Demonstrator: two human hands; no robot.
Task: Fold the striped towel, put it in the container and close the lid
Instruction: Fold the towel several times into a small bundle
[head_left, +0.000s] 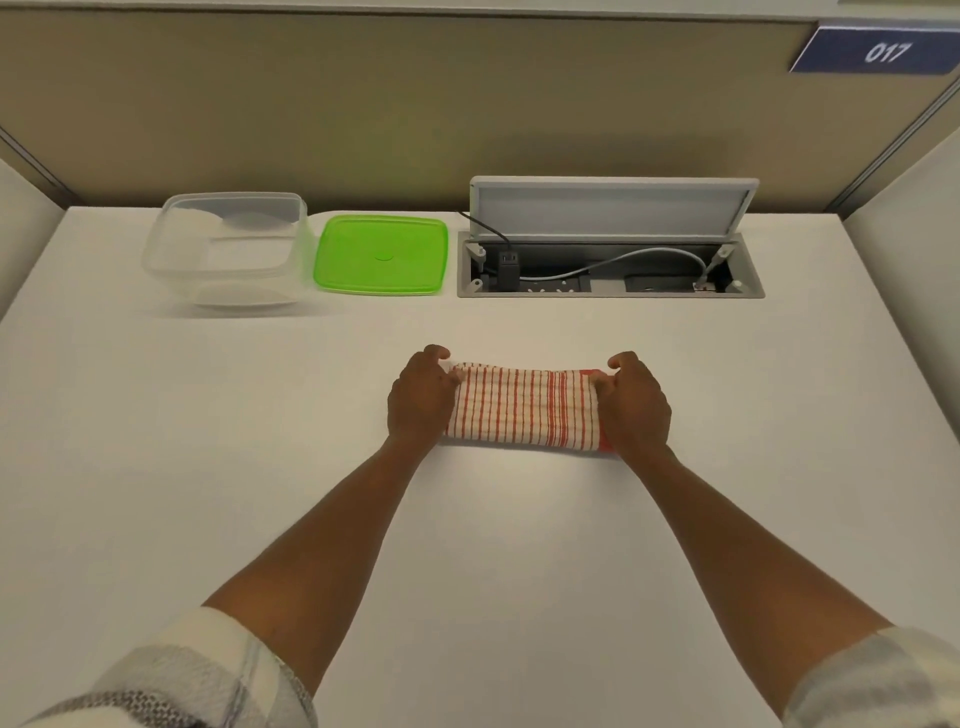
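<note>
Along the table's (156, 467) far edge, a clear container (228, 249) is set left, a green lid (382, 255) just beside it, and an open cable box (610, 265) right. The folded striped towel (522, 408) is laid mid-table, gripped at its ends by the left hand (421, 397) and right hand (634, 402), fingers curled. Bare surface is left between towel and container.

red-and-white striped towel (524, 408), green lid (382, 254), clear container (226, 249)

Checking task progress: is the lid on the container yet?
No. The green lid lies flat on the table beside the open clear container.
</note>
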